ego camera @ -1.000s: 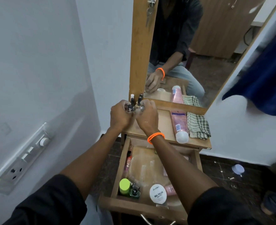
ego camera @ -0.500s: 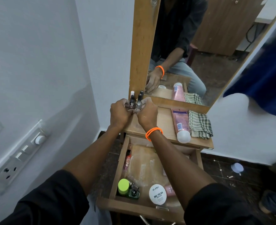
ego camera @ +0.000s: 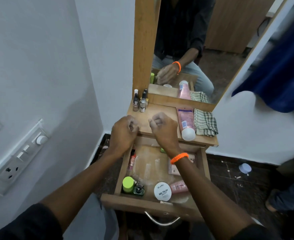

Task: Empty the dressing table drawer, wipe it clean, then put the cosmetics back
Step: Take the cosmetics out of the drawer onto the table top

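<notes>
The wooden drawer (ego camera: 124, 168) is pulled out below the dressing table top (ego camera: 161, 110). Inside lie a green-capped bottle (ego camera: 128, 184), a white nail polish remover tub (ego camera: 162, 191), a pink tube (ego camera: 178, 187), a red lipstick-like tube (ego camera: 132, 161) and a pink packet (ego camera: 174, 169). Several small nail polish bottles (ego camera: 140, 102) stand at the top's back left corner. My left hand (ego camera: 124, 131) and my right hand (ego camera: 163, 129) hover over the top's front edge, fingers curled shut, holding nothing.
A pink lotion tube (ego camera: 186, 122) and a checked cloth (ego camera: 206, 122) lie on the right of the top. A mirror (ego camera: 194, 49) rises behind. A white wall with a switchboard (ego camera: 19, 155) is on the left. A blue garment (ego camera: 279, 70) hangs right.
Both hands let go of the small nail polish bottles at the back left corner of the top and drew back toward me, apart and empty.
</notes>
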